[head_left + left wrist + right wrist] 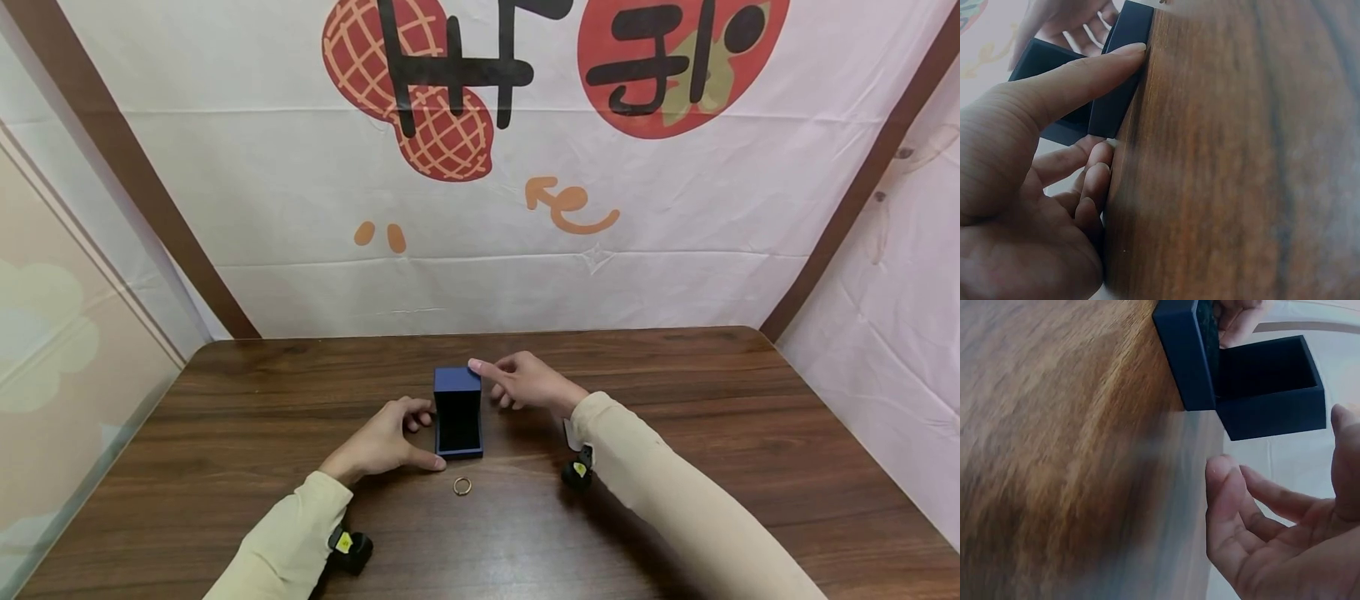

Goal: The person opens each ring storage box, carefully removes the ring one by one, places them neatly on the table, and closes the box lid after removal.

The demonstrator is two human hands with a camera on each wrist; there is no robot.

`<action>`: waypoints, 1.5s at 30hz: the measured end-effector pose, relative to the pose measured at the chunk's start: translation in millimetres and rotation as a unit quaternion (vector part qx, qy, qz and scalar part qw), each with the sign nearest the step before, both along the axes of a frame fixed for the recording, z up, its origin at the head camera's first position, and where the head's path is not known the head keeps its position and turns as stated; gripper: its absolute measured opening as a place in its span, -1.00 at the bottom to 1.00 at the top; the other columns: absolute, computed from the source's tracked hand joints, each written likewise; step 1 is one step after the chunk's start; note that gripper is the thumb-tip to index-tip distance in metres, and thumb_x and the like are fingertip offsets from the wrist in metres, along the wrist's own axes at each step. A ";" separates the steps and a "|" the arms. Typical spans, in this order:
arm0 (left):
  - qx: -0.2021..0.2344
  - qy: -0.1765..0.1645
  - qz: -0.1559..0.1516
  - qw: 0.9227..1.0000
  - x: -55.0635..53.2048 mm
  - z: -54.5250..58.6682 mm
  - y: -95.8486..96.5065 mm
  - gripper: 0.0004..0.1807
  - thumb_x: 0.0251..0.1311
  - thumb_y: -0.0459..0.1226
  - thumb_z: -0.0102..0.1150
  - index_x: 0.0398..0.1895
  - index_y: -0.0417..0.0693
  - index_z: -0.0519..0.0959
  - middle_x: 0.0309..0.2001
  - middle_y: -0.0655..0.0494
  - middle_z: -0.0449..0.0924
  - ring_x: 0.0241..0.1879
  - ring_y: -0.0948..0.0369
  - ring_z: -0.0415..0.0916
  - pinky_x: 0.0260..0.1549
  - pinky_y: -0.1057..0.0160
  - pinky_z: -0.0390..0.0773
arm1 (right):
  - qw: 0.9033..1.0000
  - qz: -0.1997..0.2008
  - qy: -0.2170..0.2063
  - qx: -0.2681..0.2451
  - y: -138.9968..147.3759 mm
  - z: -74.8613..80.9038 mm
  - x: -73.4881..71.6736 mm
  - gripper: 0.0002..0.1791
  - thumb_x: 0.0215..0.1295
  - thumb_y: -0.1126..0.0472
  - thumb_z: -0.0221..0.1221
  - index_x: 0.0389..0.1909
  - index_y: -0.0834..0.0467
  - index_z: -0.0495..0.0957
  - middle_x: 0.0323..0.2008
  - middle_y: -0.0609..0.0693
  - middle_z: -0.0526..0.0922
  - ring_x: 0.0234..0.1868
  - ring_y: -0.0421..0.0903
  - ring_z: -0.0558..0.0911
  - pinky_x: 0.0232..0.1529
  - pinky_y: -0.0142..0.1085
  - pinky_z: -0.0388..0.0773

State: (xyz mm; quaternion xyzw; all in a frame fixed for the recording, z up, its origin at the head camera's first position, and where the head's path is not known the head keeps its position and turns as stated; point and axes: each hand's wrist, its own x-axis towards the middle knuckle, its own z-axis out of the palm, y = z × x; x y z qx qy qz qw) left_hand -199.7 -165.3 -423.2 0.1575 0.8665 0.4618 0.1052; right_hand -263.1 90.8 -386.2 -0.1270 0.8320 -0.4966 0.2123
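A small dark blue ring box (457,380) stands on the table with its lid raised and its dark inside facing me. From the left side, my left hand (386,439) holds the box's base (1124,78), thumb along the front edge and fingers at the side. At the lid's upper right corner is the thumb of my right hand (536,383); whether it touches cannot be told. In the right wrist view, that hand's other fingers (1225,506) are loosely bent, apart from the box. A gold ring (455,486) lies on the table just in front of the box.
The brown wood-grain table (262,400) reaches back to a white printed cloth wall (480,292). More cloth hangs on both sides. A black wrist device (351,550) is under the left sleeve, and another one (577,472) hangs beneath the right.
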 end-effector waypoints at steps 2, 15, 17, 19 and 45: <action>0.000 0.000 0.001 1.000 0.1 0.8 0.4 -0.13 -0.20 -0.29 0.70 0.22 -0.43 0.47 -0.07 -0.04 0.49 -0.11 0.06 0.36 -0.04 0.07 0.38 | 1.000 0.002 -0.013 0.002 -1.0 -1.4 -1.5 -0.16 0.32 -0.42 0.14 0.19 0.28 0.56 -0.24 0.14 0.72 -0.33 -0.05 0.65 -0.31 -0.25 0.61; -0.002 0.002 -0.005 1.000 -1.0 0.7 -0.8 -0.13 -0.20 -0.27 0.70 0.22 -0.42 0.47 -0.08 -0.04 0.49 -0.10 0.07 0.37 -0.03 0.07 0.39 | 0.999 0.026 -0.046 0.005 -2.7 -4.9 -6.2 -0.31 0.37 -0.35 0.14 -0.04 0.25 0.70 -0.26 0.07 0.73 -0.34 -0.11 0.65 -0.35 -0.30 0.59; -0.005 0.005 -0.007 1.000 -1.0 0.5 -1.2 -0.13 -0.20 -0.27 0.70 0.21 -0.43 0.48 -0.08 -0.03 0.49 -0.10 0.07 0.37 -0.04 0.07 0.39 | 0.999 0.028 -0.035 0.002 -3.1 -6.6 -6.0 -0.35 0.40 -0.30 0.15 -0.04 0.26 0.71 -0.27 0.07 0.74 -0.34 -0.11 0.67 -0.35 -0.30 0.60; -0.006 0.008 -0.007 1.000 -1.0 0.5 -1.4 -0.13 -0.20 -0.27 0.71 0.22 -0.44 0.48 -0.09 -0.03 0.50 -0.11 0.07 0.37 -0.05 0.08 0.39 | 0.999 0.032 -0.023 -0.001 -3.1 -7.9 -5.5 -0.40 0.43 -0.25 0.16 -0.06 0.26 0.72 -0.28 0.08 0.74 -0.36 -0.11 0.67 -0.35 -0.30 0.60; -0.004 0.012 0.004 1.000 -1.4 1.0 0.5 -0.14 -0.26 -0.28 0.73 0.19 -0.39 0.54 -0.12 -0.02 0.52 -0.13 0.07 0.37 -0.06 0.08 0.38 | 0.989 0.094 0.110 0.004 4.7 -9.7 5.0 -0.47 0.25 -0.03 0.42 0.11 0.24 0.66 -0.38 0.08 0.72 -0.41 0.07 0.66 -0.46 -0.31 0.46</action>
